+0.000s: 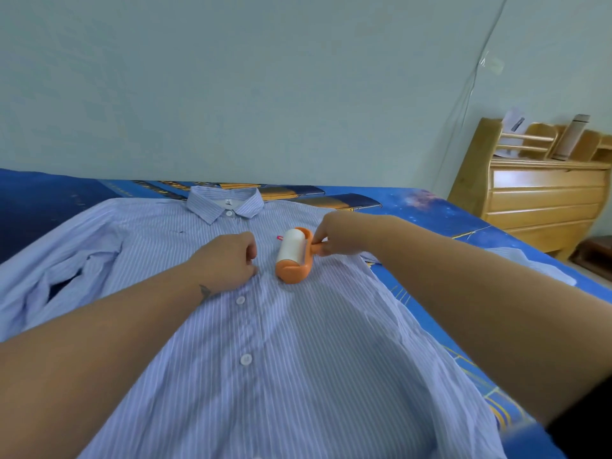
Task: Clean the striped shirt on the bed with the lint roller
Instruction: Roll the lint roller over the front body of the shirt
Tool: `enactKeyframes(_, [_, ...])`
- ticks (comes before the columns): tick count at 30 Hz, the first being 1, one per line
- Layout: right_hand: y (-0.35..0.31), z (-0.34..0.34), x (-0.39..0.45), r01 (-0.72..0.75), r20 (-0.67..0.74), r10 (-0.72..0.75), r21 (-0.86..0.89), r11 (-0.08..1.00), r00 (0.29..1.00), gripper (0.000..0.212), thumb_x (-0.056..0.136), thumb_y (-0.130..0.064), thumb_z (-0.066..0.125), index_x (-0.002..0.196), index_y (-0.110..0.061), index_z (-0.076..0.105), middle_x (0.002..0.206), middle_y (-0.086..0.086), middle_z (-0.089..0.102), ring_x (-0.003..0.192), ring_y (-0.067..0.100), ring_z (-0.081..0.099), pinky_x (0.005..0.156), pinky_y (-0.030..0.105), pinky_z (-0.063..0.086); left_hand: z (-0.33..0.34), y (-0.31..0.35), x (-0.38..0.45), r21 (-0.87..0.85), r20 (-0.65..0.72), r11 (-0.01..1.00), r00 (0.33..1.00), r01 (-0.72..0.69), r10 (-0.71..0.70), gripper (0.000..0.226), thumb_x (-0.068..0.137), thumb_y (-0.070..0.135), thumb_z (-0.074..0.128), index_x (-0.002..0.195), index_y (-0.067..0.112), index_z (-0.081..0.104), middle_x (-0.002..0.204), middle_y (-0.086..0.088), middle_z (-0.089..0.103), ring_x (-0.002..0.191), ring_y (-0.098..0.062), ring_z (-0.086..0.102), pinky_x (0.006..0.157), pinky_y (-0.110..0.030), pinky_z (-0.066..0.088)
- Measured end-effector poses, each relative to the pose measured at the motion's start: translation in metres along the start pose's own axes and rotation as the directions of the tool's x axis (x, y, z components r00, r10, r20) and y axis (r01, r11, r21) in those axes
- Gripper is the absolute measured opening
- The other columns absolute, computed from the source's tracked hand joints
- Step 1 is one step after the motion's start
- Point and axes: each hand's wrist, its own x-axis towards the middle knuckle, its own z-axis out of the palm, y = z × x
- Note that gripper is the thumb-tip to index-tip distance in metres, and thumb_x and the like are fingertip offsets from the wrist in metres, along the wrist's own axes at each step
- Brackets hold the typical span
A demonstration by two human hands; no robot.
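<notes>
- Lying flat across a bed (430, 207) with a blue patterned cover is a pale blue striped shirt (298, 342), front side up, collar toward the far wall and white buttons running down its middle.
- Seen from above, as if through the person's own eyes, two bare forearms reach forward over the shirt.
- On the chest of the shirt, just right of the button line, sits a lint roller (294, 255) with an orange frame and a white sticky roll; its roll touches the fabric.
- The right hand (341, 235) holds the roller's short orange handle, fingers and thumb curled round it from the right side.
- The left hand (228, 260) rests knuckles-up on the shirt just left of the button line, near the roller but not touching it. Its fingers are curled under against the cloth; whether they pinch the fabric cannot be told from this angle.
- A small tattoo marks the left wrist.
- The shirt's left-side sleeve lies bunched and folded on the bed cover.
- At the far right, beyond the bed, stands a light wooden dresser (543, 207) with drawers and a shelf holding a few items.
- Behind everything is a plain pale wall (231, 87).
</notes>
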Motion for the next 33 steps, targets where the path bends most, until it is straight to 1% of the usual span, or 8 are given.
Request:
enactKeyframes(3, [0.021, 0.007, -0.017, -0.006, -0.006, 0.006, -0.003, 1.000, 1.000, 0.030, 0.095, -0.035, 0.051, 0.116, -0.021, 0.067, 0.103, 0.003, 0.067, 0.083, 0.017, 0.053, 0.071, 0.024, 0.032, 0.002, 0.003, -0.005, 0.051, -0.014, 0.999, 1.000, -0.020, 0.021, 0.014, 0.086, 0.029, 0.061, 0.096, 0.020, 0.056, 0.101, -0.003, 0.063, 0.092, -0.020, 0.058, 0.083, -0.037, 0.052])
enactKeyframes(10, [0.085, 0.026, -0.069, -0.119, 0.030, 0.117, 0.072, 0.990, 0.993, 0.026, 0.090, -0.044, 0.054, 0.103, -0.030, 0.071, 0.076, -0.014, 0.058, 0.071, 0.010, 0.052, 0.067, 0.025, 0.040, 0.005, 0.006, -0.017, 0.120, -0.027, 0.993, 1.000, -0.010, 0.013, 0.019, 0.094, 0.023, 0.045, 0.098, 0.018, 0.062, 0.101, -0.002, 0.065, 0.089, -0.019, 0.058, 0.078, -0.035, 0.050])
enactKeyframes(13, [0.109, 0.022, -0.090, -0.178, 0.096, 0.179, -0.024, 0.984, 0.979, 0.025, 0.090, -0.042, 0.054, 0.107, -0.029, 0.067, 0.078, -0.017, 0.054, 0.071, 0.006, 0.050, 0.065, 0.021, 0.037, -0.001, 0.006, -0.024, 0.064, 0.005, 0.998, 1.000, -0.008, 0.008, 0.022, 0.095, 0.019, 0.040, 0.102, 0.022, 0.060, 0.103, 0.000, 0.065, 0.088, -0.017, 0.057, 0.077, -0.033, 0.048])
enactKeyframes(16, [0.123, 0.011, -0.106, -0.224, 0.052, 0.224, -0.013, 0.975, 0.973, 0.022, 0.090, -0.038, 0.054, 0.110, -0.032, 0.062, 0.086, -0.015, 0.055, 0.079, 0.008, 0.051, 0.074, 0.025, 0.040, -0.007, 0.005, -0.037, 0.009, -0.006, 0.998, 0.998, -0.060, 0.060, 0.021, 0.094, 0.019, 0.045, 0.108, 0.023, 0.060, 0.108, 0.002, 0.062, 0.095, -0.016, 0.057, 0.084, -0.033, 0.048])
enactKeyframes(19, [0.108, 0.004, -0.114, -0.143, 0.016, 0.142, 0.064, 0.988, 0.990, 0.017, 0.089, -0.041, 0.055, 0.105, -0.040, 0.062, 0.084, -0.019, 0.058, 0.076, 0.004, 0.053, 0.070, 0.023, 0.041, -0.010, 0.005, -0.052, -0.020, 0.009, 0.993, 0.993, -0.114, 0.114, 0.018, 0.091, 0.020, 0.053, 0.107, 0.023, 0.062, 0.107, 0.003, 0.058, 0.093, -0.013, 0.055, 0.079, -0.025, 0.042])
enactKeyframes(25, [0.044, 0.012, -0.099, 0.036, 0.043, -0.041, 0.118, 0.992, 0.998, 0.021, 0.089, -0.042, 0.057, 0.108, -0.036, 0.065, 0.100, -0.011, 0.066, 0.088, 0.011, 0.059, 0.086, 0.032, 0.050, -0.006, 0.009, -0.075, 0.015, 0.051, 0.990, 0.989, -0.141, 0.140, 0.016, 0.090, 0.025, 0.057, 0.103, 0.021, 0.063, 0.107, 0.000, 0.057, 0.088, -0.012, 0.053, 0.078, -0.021, 0.038])
enactKeyframes(28, [0.021, 0.013, -0.090, 0.082, 0.015, -0.083, 0.088, 0.993, 0.996, 0.026, 0.089, -0.044, 0.056, 0.111, -0.034, 0.066, 0.104, -0.011, 0.067, 0.087, 0.008, 0.056, 0.079, 0.025, 0.044, -0.003, 0.009, -0.082, -0.014, 0.033, 0.990, 0.989, -0.142, 0.143, 0.023, 0.090, 0.026, 0.056, 0.111, 0.019, 0.062, 0.109, -0.001, 0.057, 0.088, -0.012, 0.053, 0.078, -0.021, 0.038])
enactKeyframes(33, [-0.021, 0.004, -0.073, 0.164, -0.014, -0.163, 0.072, 0.984, 0.987, 0.029, 0.091, -0.040, 0.055, 0.117, -0.033, 0.065, 0.108, -0.011, 0.066, 0.090, 0.008, 0.053, 0.082, 0.025, 0.040, -0.004, 0.004, -0.085, -0.163, 0.072, 0.985, 0.995, -0.060, 0.073, 0.050, 0.079, 0.029, 0.070, 0.121, 0.023, 0.042, 0.104, 0.008, 0.057, 0.091, -0.007, 0.060, 0.079, -0.021, 0.048])
